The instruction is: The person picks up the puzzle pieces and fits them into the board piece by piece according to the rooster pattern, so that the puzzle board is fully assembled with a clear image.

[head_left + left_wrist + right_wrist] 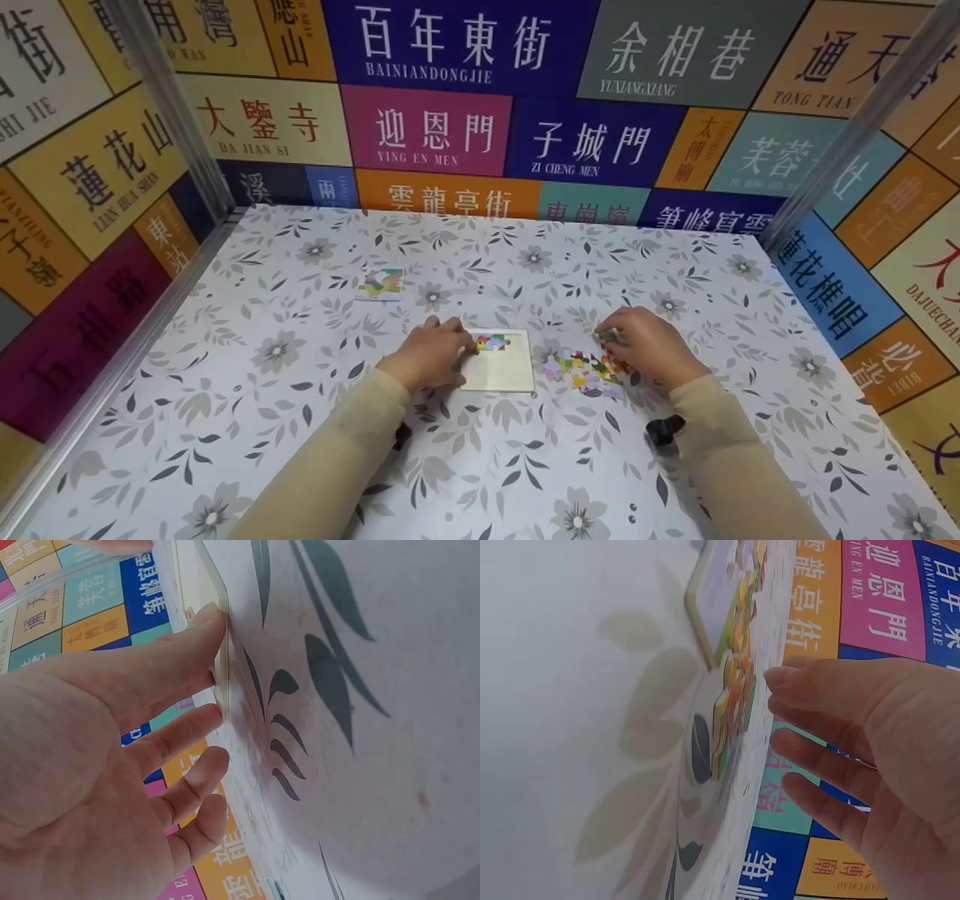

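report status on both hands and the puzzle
Left hand touching puzzle tray. Right hand at green piece by loose pieces, grip unclear. Tray mostly bare, few pieces along far side. Nothing seen in the way.

Colourful puzzle pieces (589,373) beside pale tray (496,373)

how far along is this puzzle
Early, it seems. Done: a short run of pieces sits in the tray, near its far edge. In hand: the left hand touches the tray's left edge; the right hand is at a green piece, grip unclear. Remaining: most of the visible tray floor is bare, and a loose pile lies beside it.
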Motion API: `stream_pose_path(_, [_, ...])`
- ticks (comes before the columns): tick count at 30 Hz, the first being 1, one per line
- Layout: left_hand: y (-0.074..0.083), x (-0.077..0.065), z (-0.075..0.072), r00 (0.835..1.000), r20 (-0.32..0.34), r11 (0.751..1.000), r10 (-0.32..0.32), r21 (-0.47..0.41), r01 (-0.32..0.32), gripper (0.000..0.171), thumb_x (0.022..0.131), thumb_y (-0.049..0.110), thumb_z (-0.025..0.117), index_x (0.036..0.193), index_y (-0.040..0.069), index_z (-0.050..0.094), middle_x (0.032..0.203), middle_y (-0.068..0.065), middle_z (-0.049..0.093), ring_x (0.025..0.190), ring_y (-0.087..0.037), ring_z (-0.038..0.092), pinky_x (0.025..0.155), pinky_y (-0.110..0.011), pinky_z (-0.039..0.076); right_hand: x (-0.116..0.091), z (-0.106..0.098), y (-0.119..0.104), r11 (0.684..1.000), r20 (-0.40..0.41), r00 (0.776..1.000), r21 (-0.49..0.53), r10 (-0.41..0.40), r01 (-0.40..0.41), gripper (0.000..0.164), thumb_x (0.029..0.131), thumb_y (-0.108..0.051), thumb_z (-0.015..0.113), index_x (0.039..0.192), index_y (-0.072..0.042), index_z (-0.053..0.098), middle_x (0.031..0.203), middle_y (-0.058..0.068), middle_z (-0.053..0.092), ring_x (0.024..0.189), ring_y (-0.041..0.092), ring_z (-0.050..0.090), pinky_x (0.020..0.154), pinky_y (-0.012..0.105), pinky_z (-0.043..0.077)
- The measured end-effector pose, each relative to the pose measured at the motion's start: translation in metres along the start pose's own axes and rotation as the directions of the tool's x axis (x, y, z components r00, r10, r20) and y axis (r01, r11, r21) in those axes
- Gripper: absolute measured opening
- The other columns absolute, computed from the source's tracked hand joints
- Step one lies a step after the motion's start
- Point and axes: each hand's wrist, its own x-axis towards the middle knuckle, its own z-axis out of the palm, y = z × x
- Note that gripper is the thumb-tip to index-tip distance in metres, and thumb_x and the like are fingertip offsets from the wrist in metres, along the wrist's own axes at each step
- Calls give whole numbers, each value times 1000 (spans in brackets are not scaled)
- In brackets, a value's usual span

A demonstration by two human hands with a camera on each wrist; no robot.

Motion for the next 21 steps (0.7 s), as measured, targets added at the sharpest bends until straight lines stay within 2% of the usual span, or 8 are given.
stream_pose_path(7, [-1,1,2,1000,-9,1000,4,17,-4,47,82,29,88,126,18,73,129,-7,61,108,-32,52,93,-48,49,-3,-5,7,999,39,999,-2,34,-34,23,91,-6,75,114,-10,78,116,11,74,113,35,67,98,56,53])
stream_pose_path(14, [0,2,1,1000,19,1000,-13,19,13,49,83,29,87,128,19,71,132,-7,60,112,-31,52,97,-46,48,-2,-4,12,1000,43,999,3,-5,5,22,89,-3,76,110,-8,79,109,11,75,106,34,69,95,55,55])
stream_pose_path(21, [2,2,0,999,36,999,-37,11,36,49,84,29,86,130,20,71,134,-5,59,114,-29,52,99,-45,47,-1,-5,15,1000,51,999,25,5,-7,23,89,-2,75,111,-7,79,108,11,75,104,33,70,95,54,55])
